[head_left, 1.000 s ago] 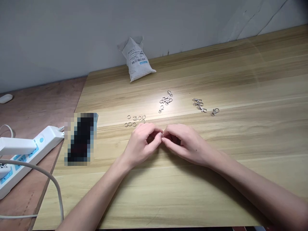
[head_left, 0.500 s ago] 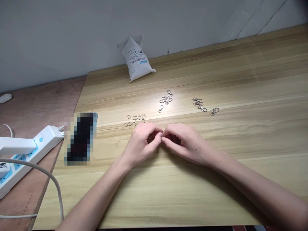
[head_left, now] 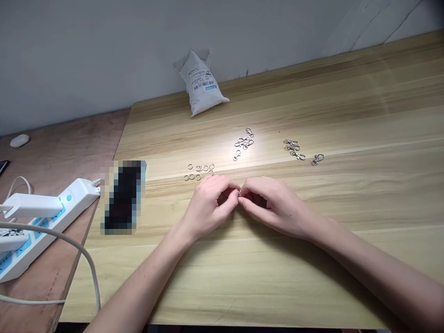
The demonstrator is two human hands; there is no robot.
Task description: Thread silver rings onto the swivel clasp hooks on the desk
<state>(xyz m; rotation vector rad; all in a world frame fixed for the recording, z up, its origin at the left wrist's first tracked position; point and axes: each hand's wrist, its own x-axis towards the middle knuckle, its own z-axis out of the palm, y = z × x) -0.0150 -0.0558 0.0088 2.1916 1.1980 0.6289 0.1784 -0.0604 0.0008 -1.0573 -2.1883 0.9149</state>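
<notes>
My left hand (head_left: 215, 203) and my right hand (head_left: 274, 203) meet fingertip to fingertip above the table. Thumb and forefinger of each are pinched on a small shiny metal piece (head_left: 239, 194), mostly covered, so its exact kind does not show. Just beyond my left hand lie several loose metal split rings (head_left: 198, 177). A loose cluster of silver lobster clasps (head_left: 244, 142) rests farther back. To the right, several clasps (head_left: 292, 148) lie close together, and another clasp with a ring (head_left: 317, 159) sits apart from them.
A white labelled plastic packet (head_left: 204, 88) stands near the wall at the back of the wooden table (head_left: 347, 185). On the left are a blurred-out phone (head_left: 123, 196), a white power strip (head_left: 45, 229) and a grey cable (head_left: 83, 252) crossing the table's edge.
The camera view has turned slightly left, so everything appears shifted to the right. Both hands keep the same pinch, with hardly any movement over the table.
</notes>
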